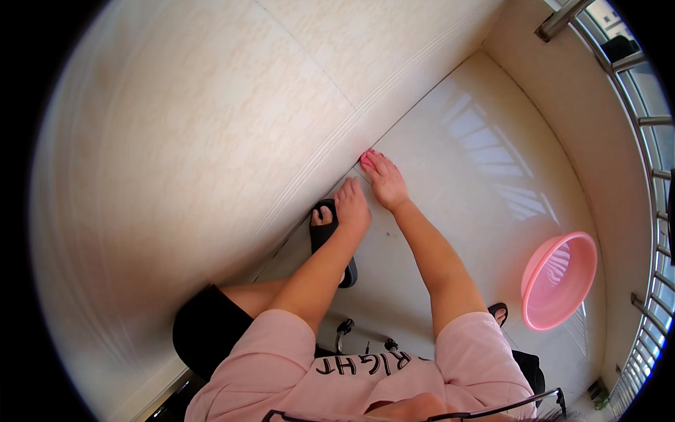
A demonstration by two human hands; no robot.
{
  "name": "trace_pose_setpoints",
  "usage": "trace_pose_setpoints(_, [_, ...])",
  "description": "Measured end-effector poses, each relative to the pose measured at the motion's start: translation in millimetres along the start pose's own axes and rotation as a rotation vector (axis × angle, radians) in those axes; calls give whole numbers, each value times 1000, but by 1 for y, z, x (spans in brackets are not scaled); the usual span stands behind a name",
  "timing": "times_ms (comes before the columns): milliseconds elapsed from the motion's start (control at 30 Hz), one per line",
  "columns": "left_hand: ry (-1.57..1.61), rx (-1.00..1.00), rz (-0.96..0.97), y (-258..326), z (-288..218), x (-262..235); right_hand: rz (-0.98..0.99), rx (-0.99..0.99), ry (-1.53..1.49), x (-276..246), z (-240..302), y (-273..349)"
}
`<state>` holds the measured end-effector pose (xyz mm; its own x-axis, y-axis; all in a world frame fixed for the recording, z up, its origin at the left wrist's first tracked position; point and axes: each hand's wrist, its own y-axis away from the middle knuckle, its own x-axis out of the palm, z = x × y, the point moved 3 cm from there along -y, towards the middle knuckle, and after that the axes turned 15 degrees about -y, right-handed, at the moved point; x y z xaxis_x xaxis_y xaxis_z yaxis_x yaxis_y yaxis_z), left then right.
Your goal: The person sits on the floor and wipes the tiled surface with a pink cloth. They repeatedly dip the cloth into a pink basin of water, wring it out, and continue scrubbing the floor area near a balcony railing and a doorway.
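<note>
Low by the tiled wall, my right hand (387, 186) presses a small pink cloth (366, 160) to the floor where floor and wall meet. Most of the cloth is hidden under my fingers, so its full shape cannot be seen. My left hand (353, 207) is just to the left of it, empty, fingers stretched toward the base of the wall. That hand is in front of a black slipper (323, 232) on my left foot.
A pink plastic basin (560, 283) stands on the floor to the right, near the low wall with metal railings (655, 176). The cream wall (204, 126) rises along the left. Chrome legs with black casters (344, 328) show under me, and the other slipper (498, 313) is near the basin.
</note>
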<state>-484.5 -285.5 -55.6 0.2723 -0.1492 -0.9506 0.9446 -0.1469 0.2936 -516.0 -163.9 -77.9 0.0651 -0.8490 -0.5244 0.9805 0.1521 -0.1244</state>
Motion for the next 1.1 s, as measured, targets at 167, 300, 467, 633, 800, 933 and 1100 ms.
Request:
trace_pose_setpoints(167, [50,-11,70,-7,2,-4,179,-141,-149,-6,5,19])
trace_pose_setpoints(300, [-12,36,67,-6,5,-3,286,-131,-192,-19,17,61])
trace_pose_setpoints(467, [-167,132,126,4,-5,-4,290,169,-659,-29,28,110])
trace_pose_setpoints(633, [-289,210,241,-5,-9,-8,-143,409,-1209,-58,1,117])
trace_pose_setpoints(800, [-297,226,255,-7,-2,-8,-866,475,-1312,-147,-66,93])
trace_pose_setpoints(933, [-302,238,259,-13,-10,-2,-837,184,-372,-211,-113,98])
trace_pose_setpoints(1100, [-362,209,309,-10,-3,5,-965,262,-1062,-199,-118,68])
